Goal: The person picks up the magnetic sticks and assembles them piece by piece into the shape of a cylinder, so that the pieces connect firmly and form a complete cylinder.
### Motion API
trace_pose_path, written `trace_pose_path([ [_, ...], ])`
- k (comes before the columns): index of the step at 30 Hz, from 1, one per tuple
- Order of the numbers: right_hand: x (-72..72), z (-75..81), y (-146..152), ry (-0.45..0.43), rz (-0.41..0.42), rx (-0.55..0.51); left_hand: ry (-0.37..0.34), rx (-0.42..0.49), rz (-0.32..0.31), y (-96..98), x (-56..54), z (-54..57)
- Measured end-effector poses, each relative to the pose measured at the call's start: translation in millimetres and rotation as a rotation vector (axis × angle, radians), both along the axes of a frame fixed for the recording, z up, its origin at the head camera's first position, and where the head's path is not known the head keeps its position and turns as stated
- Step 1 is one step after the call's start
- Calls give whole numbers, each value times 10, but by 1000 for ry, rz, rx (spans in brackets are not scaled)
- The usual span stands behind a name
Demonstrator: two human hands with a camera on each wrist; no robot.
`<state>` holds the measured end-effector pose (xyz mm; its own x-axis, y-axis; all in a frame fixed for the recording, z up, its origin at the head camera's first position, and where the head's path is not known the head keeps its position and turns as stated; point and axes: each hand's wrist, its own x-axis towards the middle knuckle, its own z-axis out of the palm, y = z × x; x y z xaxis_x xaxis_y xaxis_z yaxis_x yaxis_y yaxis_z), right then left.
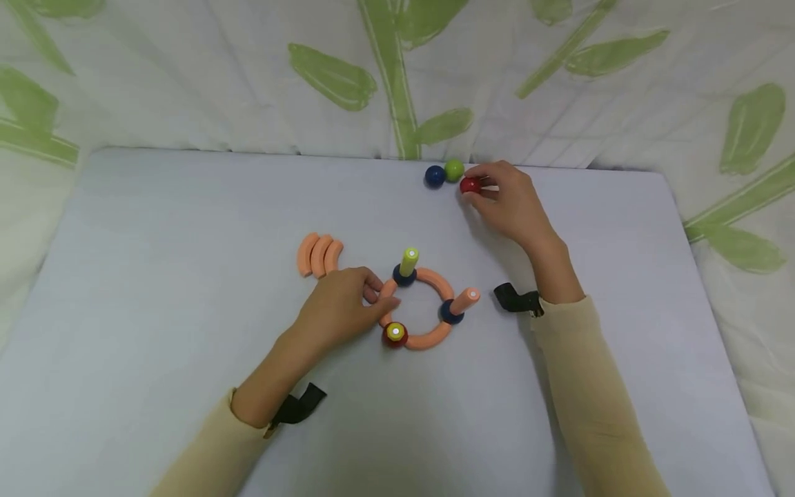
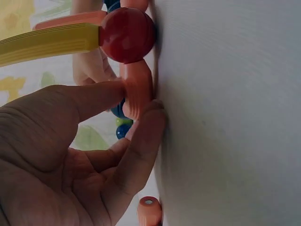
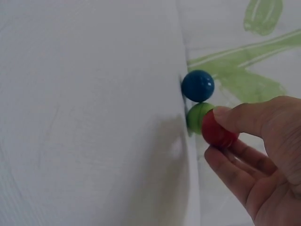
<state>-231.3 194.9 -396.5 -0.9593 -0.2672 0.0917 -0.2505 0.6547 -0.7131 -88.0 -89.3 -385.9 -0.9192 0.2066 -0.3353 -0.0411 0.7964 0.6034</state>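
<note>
Between the thumb and fingers of my right hand (image 1: 508,203) is a red ball (image 1: 470,185), near the table's far edge. Beside it lie a green ball (image 1: 454,170) and a blue ball (image 1: 435,177). My left hand (image 1: 340,304) pinches a curved orange piece (image 2: 136,89) on the left side of a ring on the table. That ring joins orange curved pieces (image 1: 428,338) through two dark blue balls (image 1: 452,312) and a red ball (image 2: 128,35). Upright from these balls stand a yellow-green rod (image 1: 409,262), an orange rod (image 1: 466,300) and a yellow rod (image 2: 51,43).
Several loose orange curved pieces (image 1: 319,255) lie side by side left of the ring, just beyond the left hand. A white cloth with green leaf patterns (image 1: 335,76) hangs behind the white table (image 1: 186,207). Each wrist wears a black camera mount (image 1: 518,300).
</note>
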Motion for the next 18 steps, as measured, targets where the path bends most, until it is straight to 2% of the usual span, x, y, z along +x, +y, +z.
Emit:
trace_pose_path([
  [4, 90, 95, 42, 35, -4, -26, -10, 0, 1, 41, -35, 16],
  [7, 238, 213, 100, 68, -20, -32, -17, 13, 7, 68, -61, 15],
  [11, 565, 416, 188, 141, -19, -101, -45, 39, 18, 79, -90, 15],
  [15, 923, 631, 178, 205, 62, -268, -52, 42, 24, 58, -113, 21],
  [18, 1130, 756, 91, 231, 134, -349, -43, 28, 22, 21, -120, 26],
])
